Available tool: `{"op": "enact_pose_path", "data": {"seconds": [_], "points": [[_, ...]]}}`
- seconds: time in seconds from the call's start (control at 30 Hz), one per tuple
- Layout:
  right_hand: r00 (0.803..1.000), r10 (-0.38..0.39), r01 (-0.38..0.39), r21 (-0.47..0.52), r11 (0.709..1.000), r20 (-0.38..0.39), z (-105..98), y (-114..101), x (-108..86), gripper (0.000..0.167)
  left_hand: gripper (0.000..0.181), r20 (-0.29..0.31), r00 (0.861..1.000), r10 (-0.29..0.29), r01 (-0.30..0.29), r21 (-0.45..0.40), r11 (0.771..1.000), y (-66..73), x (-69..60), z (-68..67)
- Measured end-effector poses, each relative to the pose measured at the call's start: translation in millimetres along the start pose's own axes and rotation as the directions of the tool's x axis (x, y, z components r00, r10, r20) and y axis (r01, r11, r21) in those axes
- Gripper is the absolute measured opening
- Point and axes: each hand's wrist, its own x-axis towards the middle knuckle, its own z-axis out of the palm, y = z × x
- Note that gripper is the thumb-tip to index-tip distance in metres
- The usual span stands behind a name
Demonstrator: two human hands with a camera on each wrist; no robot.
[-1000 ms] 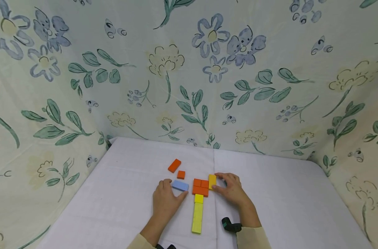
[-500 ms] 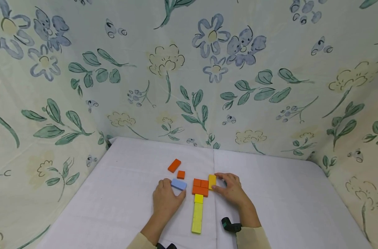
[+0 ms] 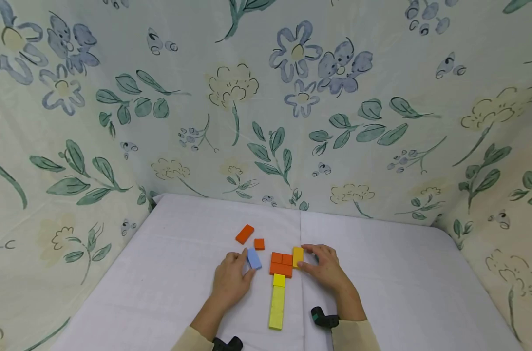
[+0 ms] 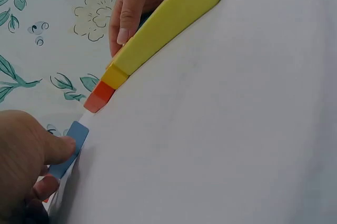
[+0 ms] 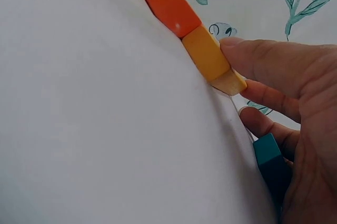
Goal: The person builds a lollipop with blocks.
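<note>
My left hand (image 3: 231,279) holds a blue block (image 3: 254,259) between thumb and fingertips, just left of a flat arrangement of blocks. In the left wrist view the thumb lies on the side of this blue block (image 4: 70,149). At the arrangement's right edge, my right hand (image 3: 328,267) pinches an amber block (image 3: 297,257) by its two ends, against the orange blocks (image 3: 281,270). Below these run a small yellow block (image 3: 279,280) and a yellow-green strip (image 3: 276,308). A teal block (image 5: 268,153) lies under my right palm; whether fingers hold it, I cannot tell.
A loose orange oblong block (image 3: 245,234) and a small orange square block (image 3: 259,244) lie behind the blue one, the square close to its far end. White cloth covers the table (image 3: 182,253). A floral curtain (image 3: 231,161) stands behind.
The blue block has turned from lying crosswise to pointing more away from me, still in my left hand. The small orange square has shifted slightly right. My right hand has stayed put.
</note>
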Motion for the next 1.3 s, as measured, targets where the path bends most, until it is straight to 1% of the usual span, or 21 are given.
{"op": "enact_pose_path", "data": {"seconds": [0.13, 0.27, 0.43, 0.57, 0.77, 0.9, 1.0, 1.13, 1.3], "points": [[1.0, 0.006, -0.006, -0.003, 1.0, -0.002, 0, 1, 0.1, 0.054, 0.056, 0.075, 0.996, 0.037, -0.037, -0.002, 0.999, -2.0, 4.7, -3.3], [1.0, 0.014, -0.014, -0.002, 1.0, -0.001, 1, 1, 0.7, 0.054, 0.053, 0.136, 0.988, 0.066, -0.068, 0.011, 0.998, -4.3, 13.9, -2.8], [1.0, 0.003, -0.003, -0.007, 1.0, -0.002, 2, 0, 1.4, 0.053, 0.053, 0.202, 0.978, 0.057, -0.061, 0.012, 0.998, -6.1, 27.1, 2.2], [1.0, 0.004, -0.004, -0.012, 1.0, 0.004, 2, -1, 0.2, 0.053, 0.051, 0.225, 0.973, 0.042, -0.044, 0.002, 0.999, -5.1, 32.1, 3.2], [1.0, 0.01, -0.01, -0.008, 1.0, -0.002, 1, -2, -0.8, 0.053, 0.048, 0.204, 0.978, 0.044, -0.05, 0.023, 0.998, -2.8, 34.3, 5.2], [1.0, 0.012, -0.011, -0.011, 1.0, 0.001, 1, -2, -0.3, 0.053, 0.048, 0.171, 0.984, 0.045, -0.052, 0.036, 0.998, -2.4, 33.6, 7.9], [1.0, 0.012, -0.012, -0.007, 1.0, -0.004, 0, -1, -0.1, 0.053, 0.047, 0.136, 0.989, 0.065, -0.073, 0.054, 0.996, -2.4, 32.4, 10.5], [1.0, 0.006, -0.006, -0.003, 1.0, -0.003, 1, 1, 0.4, 0.052, 0.044, 0.098, 0.991, 0.086, -0.094, 0.079, 0.992, -4.1, 30.0, 12.7], [1.0, -0.004, 0.004, -0.007, 1.0, -0.001, 0, 1, 0.3, 0.053, 0.042, 0.064, 0.994, 0.094, -0.099, 0.084, 0.991, -5.1, 28.9, 14.4]]}}
